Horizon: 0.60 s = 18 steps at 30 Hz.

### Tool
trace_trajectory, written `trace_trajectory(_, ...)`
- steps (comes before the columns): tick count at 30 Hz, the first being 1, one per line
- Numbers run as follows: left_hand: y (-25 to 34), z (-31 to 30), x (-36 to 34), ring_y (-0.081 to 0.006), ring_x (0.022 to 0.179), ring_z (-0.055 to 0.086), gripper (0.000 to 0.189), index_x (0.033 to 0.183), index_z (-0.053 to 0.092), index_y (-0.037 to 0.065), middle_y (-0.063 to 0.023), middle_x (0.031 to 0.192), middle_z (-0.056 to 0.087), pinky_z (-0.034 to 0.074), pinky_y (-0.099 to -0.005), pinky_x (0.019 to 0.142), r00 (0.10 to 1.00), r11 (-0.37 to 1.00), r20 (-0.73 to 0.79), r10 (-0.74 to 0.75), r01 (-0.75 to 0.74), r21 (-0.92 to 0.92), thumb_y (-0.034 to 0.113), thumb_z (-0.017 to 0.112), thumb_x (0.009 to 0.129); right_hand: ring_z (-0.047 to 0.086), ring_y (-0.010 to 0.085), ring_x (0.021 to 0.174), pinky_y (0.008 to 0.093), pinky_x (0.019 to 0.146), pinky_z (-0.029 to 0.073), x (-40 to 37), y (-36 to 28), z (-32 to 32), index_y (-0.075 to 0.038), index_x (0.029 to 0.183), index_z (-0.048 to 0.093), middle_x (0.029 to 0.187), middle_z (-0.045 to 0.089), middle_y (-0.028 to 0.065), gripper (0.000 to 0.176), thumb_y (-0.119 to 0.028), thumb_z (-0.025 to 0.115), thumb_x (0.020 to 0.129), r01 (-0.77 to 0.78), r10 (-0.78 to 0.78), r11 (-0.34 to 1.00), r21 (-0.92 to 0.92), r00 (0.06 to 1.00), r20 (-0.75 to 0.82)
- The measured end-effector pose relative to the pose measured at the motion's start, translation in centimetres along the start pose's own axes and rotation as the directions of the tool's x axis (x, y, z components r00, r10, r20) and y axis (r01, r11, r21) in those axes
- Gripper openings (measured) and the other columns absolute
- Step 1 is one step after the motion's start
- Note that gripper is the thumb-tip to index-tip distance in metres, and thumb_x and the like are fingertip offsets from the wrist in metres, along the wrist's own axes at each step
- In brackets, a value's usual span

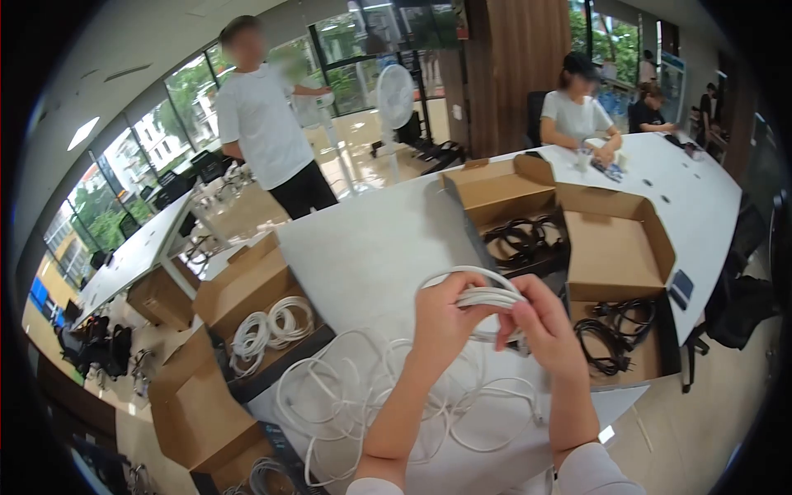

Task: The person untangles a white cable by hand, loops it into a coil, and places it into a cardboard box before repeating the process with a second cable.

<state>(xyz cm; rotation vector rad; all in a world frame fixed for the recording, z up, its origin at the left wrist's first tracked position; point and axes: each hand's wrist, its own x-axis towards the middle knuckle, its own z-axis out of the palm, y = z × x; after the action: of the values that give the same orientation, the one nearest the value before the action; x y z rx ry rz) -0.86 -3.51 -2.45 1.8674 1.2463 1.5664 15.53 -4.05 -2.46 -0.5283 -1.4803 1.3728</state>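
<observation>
Above the white table, my left hand point(445, 318) is closed around a coiled white cable point(488, 297). My right hand point(540, 318) grips the same coil from its right side, fingers pressed on the strands near the cable's end. Loose white cables point(338, 392) lie tangled on the table below and to the left of my forearms. In an open box point(309, 342) at the left sit coiled white cables point(268, 330).
Black cables point(524, 241) fill an open box point(503, 186) behind my hands, and another box point(619, 239) at the right holds more. A phone point(681, 289) lies beyond it. One person point(268, 124) stands at the back left; another point(577, 115) sits across the table.
</observation>
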Motion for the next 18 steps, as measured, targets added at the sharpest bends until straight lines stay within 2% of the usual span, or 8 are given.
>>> trace_trajectory(1, -0.3, 0.5, 0.2, -0.0078, 0.061, 0.055, 0.027, 0.083, 0.059, 0.000, -0.0040, 0.065, 0.061, 0.043, -0.0222, 0.055, 1.000, 1.000, -0.024, -0.004, 0.003, -0.021, 0.004, 0.081, 0.067, 0.057, 0.0078, 0.068, 0.0273, 0.066, 0.056, 0.2, 0.0, -0.1, 0.002, 0.108, 0.046, 0.081, 0.056, 0.0043, 0.015, -0.009, 0.043, 0.099, -0.010, 0.010, 0.999, 0.033, 1.000, 0.019)
trace_trajectory(4, -1.2, 1.9, 0.5, -0.0109, 0.059, 0.054, 0.029, 0.083, 0.058, 0.000, -0.0052, 0.065, 0.060, 0.044, -0.0239, 0.054, 0.997, 0.999, -0.073, -0.001, -0.002, -0.032, 0.005, 0.082, 0.066, 0.055, 0.0089, 0.057, 0.0233, 0.056, 0.051, 0.6, 0.4, -0.7, 0.000, 0.110, 0.044, 0.071, 0.054, 0.0018, 0.017, -0.013, 0.045, 0.099, -0.089, 0.089, 0.995, 0.040, 0.996, 0.006)
trace_trajectory(6, -1.6, 2.0, 0.4, -0.0125, 0.059, 0.054, 0.031, 0.084, 0.057, 0.000, -0.0056, 0.065, 0.059, 0.044, -0.0245, 0.054, 0.996, 0.999, -0.084, 0.021, -0.018, 0.042, 0.006, 0.082, 0.066, 0.050, 0.0071, 0.051, 0.0212, 0.050, 0.044, 0.7, 0.0, -0.9, -0.001, 0.110, 0.044, 0.066, 0.051, -0.0002, 0.018, -0.015, 0.048, 0.099, -0.126, 0.127, 0.991, 0.038, 0.992, -0.023)
trace_trajectory(9, -1.7, 2.0, 0.1, -0.0226, 0.056, 0.057, 0.037, 0.094, 0.055, 0.004, -0.0095, 0.069, 0.060, 0.046, -0.0300, 0.054, 0.988, 0.990, -0.143, 0.055, -0.036, 0.133, 0.014, 0.081, 0.070, 0.042, 0.0040, 0.046, 0.0195, 0.045, 0.035, 0.7, 0.4, -1.0, -0.002, 0.110, 0.045, 0.061, 0.048, -0.0025, 0.020, -0.017, 0.051, 0.098, -0.120, 0.121, 0.985, 0.127, 0.993, -0.002)
trace_trajectory(11, -2.4, 2.4, -0.1, -0.0172, 0.055, 0.051, 0.045, 0.100, 0.055, 0.004, -0.0063, 0.065, 0.052, 0.044, -0.0271, 0.053, 0.965, 0.997, -0.254, 0.067, -0.055, 0.054, 0.016, 0.083, 0.068, 0.035, 0.0023, 0.046, 0.0186, 0.043, 0.028, 0.6, 0.6, -0.6, -0.003, 0.109, 0.045, 0.058, 0.044, -0.0044, 0.020, -0.017, 0.053, 0.097, -0.099, 0.102, 0.980, 0.174, 0.995, -0.010)
trace_trajectory(12, -2.4, 2.5, -0.1, -0.0145, 0.054, 0.048, 0.049, 0.103, 0.055, 0.004, -0.0046, 0.062, 0.049, 0.043, -0.0256, 0.053, 0.949, 0.998, -0.309, 0.070, -0.069, 0.013, 0.016, 0.085, 0.067, 0.035, 0.0022, 0.046, 0.0186, 0.044, 0.029, 0.5, 0.7, -0.3, -0.003, 0.109, 0.045, 0.058, 0.043, -0.0047, 0.020, -0.018, 0.053, 0.097, -0.097, 0.101, 0.978, 0.185, 0.995, -0.011)
trace_trajectory(15, -1.6, 1.6, 0.3, -0.0156, 0.055, 0.047, 0.057, 0.113, 0.055, 0.005, -0.0048, 0.064, 0.046, 0.042, -0.0267, 0.053, 0.954, 0.989, -0.265, 0.141, -0.122, 0.088, 0.019, 0.084, 0.067, 0.036, 0.0019, 0.048, 0.0183, 0.044, 0.029, 0.5, 0.9, -0.1, -0.003, 0.110, 0.045, 0.059, 0.042, -0.0054, 0.021, -0.018, 0.054, 0.097, -0.090, 0.097, 0.975, 0.201, 0.995, -0.025)
trace_trajectory(18, -1.2, 0.9, 0.5, -0.0165, 0.058, 0.048, 0.063, 0.120, 0.054, 0.006, -0.0055, 0.067, 0.047, 0.042, -0.0276, 0.055, 0.978, 0.968, -0.108, 0.180, -0.156, 0.199, 0.018, 0.084, 0.066, 0.036, 0.0015, 0.049, 0.0181, 0.044, 0.028, 0.6, 1.0, -0.1, -0.003, 0.111, 0.045, 0.063, 0.044, -0.0053, 0.022, -0.016, 0.054, 0.096, -0.090, 0.097, 0.983, 0.159, 0.995, -0.036)
